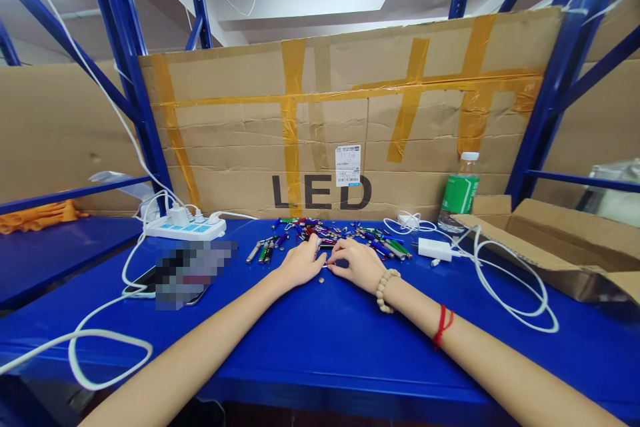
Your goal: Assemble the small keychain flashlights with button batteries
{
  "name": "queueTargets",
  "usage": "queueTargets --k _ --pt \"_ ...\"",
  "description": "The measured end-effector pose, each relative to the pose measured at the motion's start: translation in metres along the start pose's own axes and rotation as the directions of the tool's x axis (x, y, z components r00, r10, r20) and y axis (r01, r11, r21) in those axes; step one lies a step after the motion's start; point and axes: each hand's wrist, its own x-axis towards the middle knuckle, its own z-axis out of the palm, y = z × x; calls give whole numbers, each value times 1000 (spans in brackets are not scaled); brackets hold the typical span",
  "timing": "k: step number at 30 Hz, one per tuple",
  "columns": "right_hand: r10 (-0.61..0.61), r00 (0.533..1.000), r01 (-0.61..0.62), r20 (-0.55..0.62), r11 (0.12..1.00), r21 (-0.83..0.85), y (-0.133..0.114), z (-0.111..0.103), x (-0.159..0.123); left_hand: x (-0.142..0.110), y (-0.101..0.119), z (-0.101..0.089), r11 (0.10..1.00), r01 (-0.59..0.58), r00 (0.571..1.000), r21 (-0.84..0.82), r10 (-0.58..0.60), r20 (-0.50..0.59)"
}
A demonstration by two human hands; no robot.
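Note:
Both of my hands meet at the front of a pile of small coloured metal tubes [385, 248] on the blue table. My left hand [299, 265] has thumb and fingers curled towards each other around something small and mostly hidden. Close beside it, my right hand [361, 263] pinches a tiny, thin piece between thumb and forefinger, too small to name. A small round metallic disc [321, 280] lies on the table just below the fingertips. Left of my hands, several silver, green and black tubes [263, 251] lie side by side.
A white power strip [187, 229] with cables and a partly blurred phone [145, 280] are on the left. To the right are a white charger [435, 249] with a looped cable, a green-labelled bottle [459, 193] and an open cardboard box [550, 267]. Taped cardboard [240, 147] stands behind.

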Motion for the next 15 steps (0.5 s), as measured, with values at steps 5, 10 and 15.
queueTargets --k 5,10,15 --pt "60 998 -60 -20 998 7 -4 0 0 -1 3 2 999 -48 999 19 47 24" --pt "92 996 -92 -8 996 3 -9 -2 -1 1 0 3 998 -46 999 -38 47 13" --pt "118 993 -118 3 993 -6 -11 -3 -1 3 -4 5 985 -48 999 -166 45 -24"
